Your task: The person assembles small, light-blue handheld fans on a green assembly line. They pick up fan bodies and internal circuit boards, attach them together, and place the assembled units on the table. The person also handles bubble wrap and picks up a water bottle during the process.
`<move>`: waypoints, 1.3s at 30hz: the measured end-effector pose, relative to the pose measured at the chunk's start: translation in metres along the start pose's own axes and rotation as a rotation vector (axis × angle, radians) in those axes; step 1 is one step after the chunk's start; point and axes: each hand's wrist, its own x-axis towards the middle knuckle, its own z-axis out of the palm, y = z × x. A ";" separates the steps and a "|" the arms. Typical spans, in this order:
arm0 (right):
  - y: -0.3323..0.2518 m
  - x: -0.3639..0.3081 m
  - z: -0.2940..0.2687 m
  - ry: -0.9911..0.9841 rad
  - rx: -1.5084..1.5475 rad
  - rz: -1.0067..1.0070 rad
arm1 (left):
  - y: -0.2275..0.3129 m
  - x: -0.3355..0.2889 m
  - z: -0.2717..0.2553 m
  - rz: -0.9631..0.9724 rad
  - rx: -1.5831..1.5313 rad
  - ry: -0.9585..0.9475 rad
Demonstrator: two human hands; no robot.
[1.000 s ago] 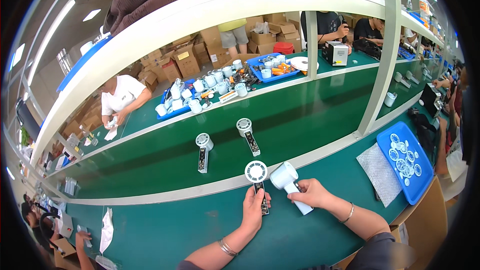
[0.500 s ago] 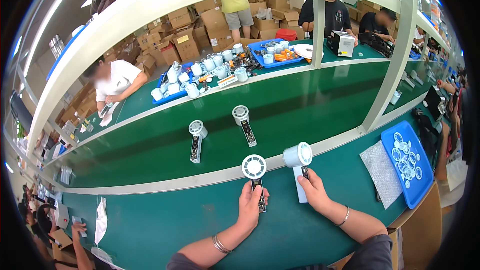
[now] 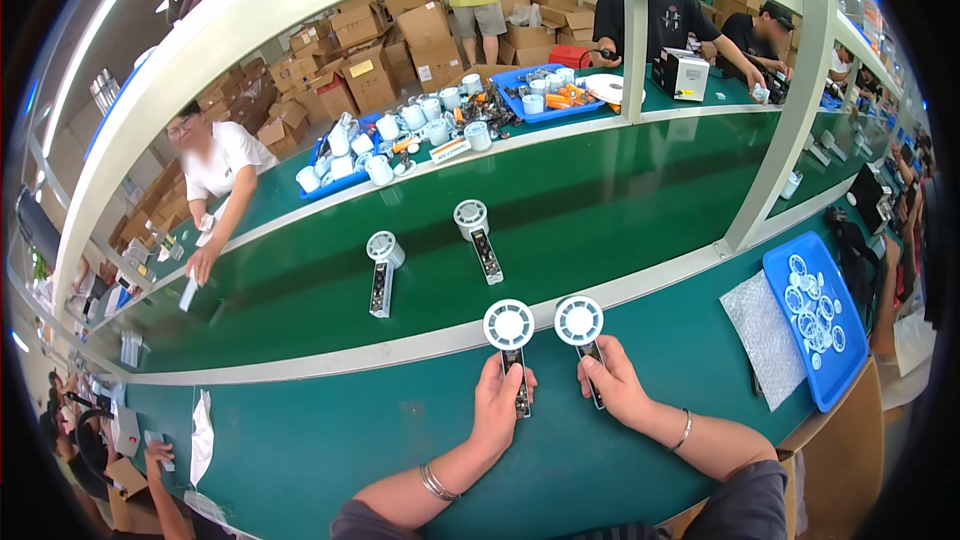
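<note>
My left hand (image 3: 502, 402) is closed around the open handle of a handheld fan (image 3: 509, 324), its white vented round head upward. The thumb lies on the exposed circuit board in the handle. Just to the right, my right hand (image 3: 612, 380) grips a second handheld fan (image 3: 579, 322) the same way, its vented face and circuit board toward me. The two heads are side by side with a small gap. Beyond the white rail, two similar fans, a left one (image 3: 382, 272) and a right one (image 3: 479, 240), lie on the green conveyor belt.
A blue tray (image 3: 850, 365) of white rings and bubble wrap (image 3: 768, 340) lie at my right. A white rail (image 3: 400, 352) separates my table from the belt, and a post (image 3: 790, 120) rises from it. Across, blue trays hold white fan housings (image 3: 437, 132). Co-workers sit opposite.
The fan in my right hand has turned from sideways to face me and moved left beside the other. The co-worker at far left has reached onto the belt with a pale piece.
</note>
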 end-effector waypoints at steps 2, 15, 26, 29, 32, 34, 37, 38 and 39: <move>-0.002 0.000 0.002 -0.029 0.067 -0.017 | 0.000 0.000 -0.001 -0.001 -0.003 -0.002; 0.000 0.001 0.002 0.001 0.004 -0.010 | 0.002 0.001 0.001 -0.001 0.012 0.005; 0.005 0.003 0.001 0.010 -0.030 -0.053 | -0.001 0.002 -0.001 0.002 0.005 -0.021; 0.000 0.002 0.003 0.012 -0.034 -0.076 | -0.001 0.001 -0.001 0.027 -0.002 -0.022; 0.002 0.002 0.003 0.022 -0.002 -0.093 | 0.000 0.002 -0.001 0.013 -0.029 -0.019; 0.001 0.001 0.002 0.017 -0.007 -0.091 | 0.000 0.002 -0.001 0.010 -0.015 -0.021; 0.002 0.001 0.003 0.014 -0.013 -0.082 | 0.000 0.001 -0.001 0.013 -0.010 -0.020; 0.002 0.002 0.003 0.016 -0.014 -0.078 | 0.000 0.001 -0.001 0.014 -0.011 -0.020; 0.003 0.002 0.003 0.018 -0.012 -0.074 | 0.000 0.001 -0.001 0.008 0.002 -0.022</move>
